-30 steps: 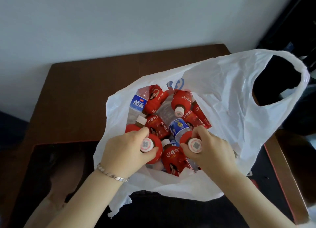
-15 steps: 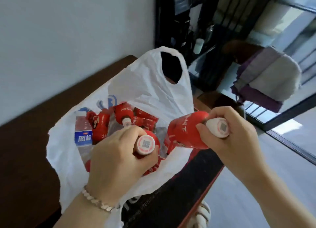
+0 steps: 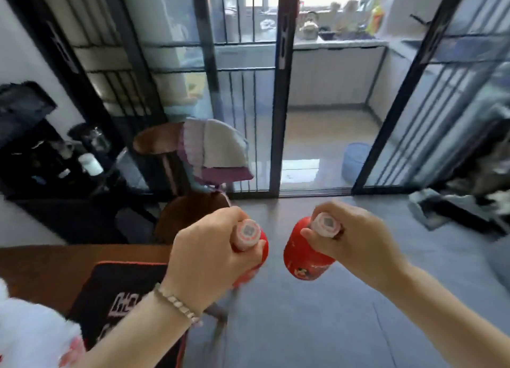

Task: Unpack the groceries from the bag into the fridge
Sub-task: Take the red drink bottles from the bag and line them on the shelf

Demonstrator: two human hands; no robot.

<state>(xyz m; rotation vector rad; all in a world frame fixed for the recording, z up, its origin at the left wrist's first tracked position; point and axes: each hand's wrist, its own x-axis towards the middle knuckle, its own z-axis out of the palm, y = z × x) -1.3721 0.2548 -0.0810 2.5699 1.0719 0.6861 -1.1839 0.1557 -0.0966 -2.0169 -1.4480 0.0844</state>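
The left hand (image 3: 209,260) grips a red drink bottle (image 3: 262,247) at the neck, with the fingers curled just under its pale cap. The right hand (image 3: 358,243) holds a second red bottle (image 3: 303,260) in the same way. Both bottles hang cap upward over the floor (image 3: 317,320), apart from each other and beside the table (image 3: 55,265). A corner of the white plastic bag (image 3: 33,337) shows at the lower left. No fridge is in view. The bottles look full, so probably rather heavy, stiff and smooth. The neck grip seems secure for carrying, but holding the body may be steadier for placing them.
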